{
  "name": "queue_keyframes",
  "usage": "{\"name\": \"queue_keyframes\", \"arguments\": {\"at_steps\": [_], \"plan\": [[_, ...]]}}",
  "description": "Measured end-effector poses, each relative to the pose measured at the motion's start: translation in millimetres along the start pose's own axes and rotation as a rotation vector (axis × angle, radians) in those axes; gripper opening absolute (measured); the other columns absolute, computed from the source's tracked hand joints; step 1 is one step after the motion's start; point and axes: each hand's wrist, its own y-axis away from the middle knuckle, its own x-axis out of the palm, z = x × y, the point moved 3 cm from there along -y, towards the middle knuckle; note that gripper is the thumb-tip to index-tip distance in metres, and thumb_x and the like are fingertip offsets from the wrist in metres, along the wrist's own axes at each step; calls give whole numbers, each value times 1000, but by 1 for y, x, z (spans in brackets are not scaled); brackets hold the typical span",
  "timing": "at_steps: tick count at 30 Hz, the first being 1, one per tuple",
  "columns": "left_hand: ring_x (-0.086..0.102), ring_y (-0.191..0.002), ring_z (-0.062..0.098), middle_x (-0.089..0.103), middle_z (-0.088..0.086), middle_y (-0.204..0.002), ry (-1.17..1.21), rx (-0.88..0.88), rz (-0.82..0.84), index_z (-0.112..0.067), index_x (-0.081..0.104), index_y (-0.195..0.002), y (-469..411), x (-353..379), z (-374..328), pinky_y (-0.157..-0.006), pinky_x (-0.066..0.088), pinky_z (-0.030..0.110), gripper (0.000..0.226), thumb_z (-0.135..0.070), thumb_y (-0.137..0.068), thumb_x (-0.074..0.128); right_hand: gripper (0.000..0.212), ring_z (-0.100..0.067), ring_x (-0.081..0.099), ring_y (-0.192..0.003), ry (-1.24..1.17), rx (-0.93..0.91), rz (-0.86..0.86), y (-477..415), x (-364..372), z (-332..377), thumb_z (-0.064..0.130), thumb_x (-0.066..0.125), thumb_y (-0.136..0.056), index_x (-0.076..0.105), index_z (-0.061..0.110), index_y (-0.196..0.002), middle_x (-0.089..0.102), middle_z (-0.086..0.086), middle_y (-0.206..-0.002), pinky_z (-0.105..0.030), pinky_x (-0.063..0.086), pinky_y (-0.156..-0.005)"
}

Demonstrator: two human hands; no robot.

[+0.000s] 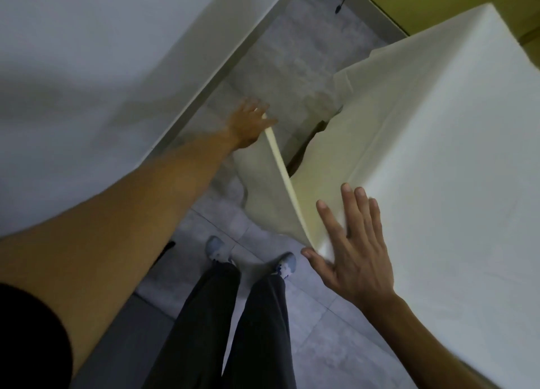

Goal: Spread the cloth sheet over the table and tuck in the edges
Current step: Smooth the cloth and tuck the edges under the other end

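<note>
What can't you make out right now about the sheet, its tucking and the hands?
Head view only.
Left hand: motion blur hides whether its fingers pinch the cloth sheet edge.
Sheet's far and right sides: cut off by the frame edge.
Tucking under the hanging side: hidden by folds and shadow.

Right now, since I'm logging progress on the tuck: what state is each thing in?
cloth sheet: smooth over the top, side flap held out taut, not yet tucked.
left hand: grips the flap's far edge.
right hand: flat, fingers straight, pressing the sheet at the near corner.
</note>
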Motion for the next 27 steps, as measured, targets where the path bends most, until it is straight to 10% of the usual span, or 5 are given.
{"name": "queue_keyframes", "arguments": {"at_steps": [15,19,23,27], "plan": [[24,-143,42,17,22,-159,68,79,-6,-7,16,-154,-109,-29,-146,-115,22,57,62,-26,-100,41,44,-48,16,-149,11,-113,32,2,1,-4,61,44,-97,49,29,-127,25,-23,-158,-68,20,-116],[42,-129,41,39,22,-145,621,-259,-44,-2,31,-145,-99,-26,-146,-107,37,50,61,-34,-96,48,39,-47,20,-148,5,-92,48,2,0,-5,60,50,-96,58,26,-113,41,-20,-153,-67,19,-117],[60,-87,20,63,6,-92,1362,-445,-11,-11,61,-94,-41,-52,-157,-83,45,34,46,-48,-98,33,40,-48,23,-146,21,-88,60,2,-1,-4,61,48,-96,55,25,-113,40,-18,-149,-66,17,-118],[47,-130,8,52,-9,-142,1708,-318,132,-23,50,-140,45,-82,-177,-114,33,32,54,-56,-101,34,41,-49,26,-145,29,-95,52,2,-1,-4,60,52,-95,57,25,-114,42,-19,-148,-67,17,-118]]}}
